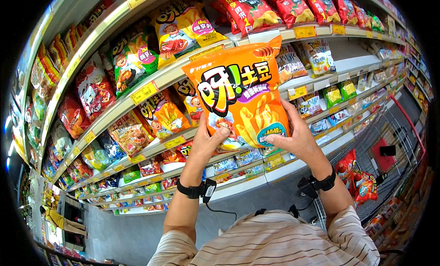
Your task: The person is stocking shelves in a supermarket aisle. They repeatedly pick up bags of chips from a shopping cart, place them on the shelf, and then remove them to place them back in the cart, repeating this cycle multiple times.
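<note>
An orange bag of potato snacks (pixel 243 94) is held upright in front of the shelves, its printed front turned toward me. My left hand (pixel 207 138) grips its lower left edge, thumb on the front. On the other side, my right hand (pixel 298 135) clasps the lower right edge, also with the thumb on the front. The fingers behind the bag are mostly hidden. Black straps with small devices circle both wrists. A similar orange snack bag (pixel 164 114) stands on the shelf left of my left hand.
Curved-looking shelves hold many snack bags, including red chip bags (pixel 247 11) above and a yellow bag (pixel 183 27) at upper left. A shopping cart (pixel 382 183) with red snack bags (pixel 362 186) stands at right. A person in yellow (pixel 55 218) is far off at lower left.
</note>
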### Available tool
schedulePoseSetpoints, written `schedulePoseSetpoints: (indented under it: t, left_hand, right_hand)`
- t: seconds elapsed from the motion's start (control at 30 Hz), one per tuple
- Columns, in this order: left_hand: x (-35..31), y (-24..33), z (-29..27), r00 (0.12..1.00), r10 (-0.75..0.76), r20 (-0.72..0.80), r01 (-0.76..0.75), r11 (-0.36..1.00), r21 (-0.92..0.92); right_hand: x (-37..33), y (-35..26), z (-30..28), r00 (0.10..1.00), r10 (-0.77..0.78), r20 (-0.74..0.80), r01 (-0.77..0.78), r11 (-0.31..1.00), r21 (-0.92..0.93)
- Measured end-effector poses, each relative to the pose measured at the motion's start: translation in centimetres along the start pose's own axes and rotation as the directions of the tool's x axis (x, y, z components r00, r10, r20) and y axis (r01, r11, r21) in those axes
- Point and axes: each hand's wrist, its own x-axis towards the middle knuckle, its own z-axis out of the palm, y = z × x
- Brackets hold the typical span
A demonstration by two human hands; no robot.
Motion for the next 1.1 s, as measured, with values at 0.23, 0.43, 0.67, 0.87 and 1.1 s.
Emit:
schedulePoseSetpoints:
  t: [0.23, 0.43, 0.67, 0.87, 1.1]
  left_hand:
    - [0.7, 0.5, -0.2, 0.999, 0.033, 0.029, -0.031, 0.997, -0.065]
    - [1.1, 0.5, -0.7, 0.999, 0.053, 0.004, -0.053, 0.998, -0.037]
    - [2.1, 3.8, -1.2, 0.989, 0.146, 0.020, -0.147, 0.989, 0.019]
    - [3.3, 6.6, -1.7, 0.957, 0.287, -0.036, -0.289, 0.950, -0.121]
    - [4.6, 8.0, -3.3, 0.935, 0.348, -0.066, -0.349, 0.876, -0.332]
  right_hand:
    - [0.6, -0.9, -0.5, 0.997, -0.075, -0.002, 0.074, 0.992, -0.103]
    - [1.1, -2.9, -0.5, 0.991, -0.130, -0.005, 0.127, 0.972, -0.196]
    - [2.4, -6.1, -0.8, 0.994, -0.105, 0.032, 0.108, 0.989, -0.102]
    - [3.4, -10.1, 0.0, 0.967, -0.236, 0.092, 0.232, 0.971, 0.048]
    - [4.3, -13.0, 1.8, 0.870, -0.454, 0.193, 0.476, 0.875, -0.087]
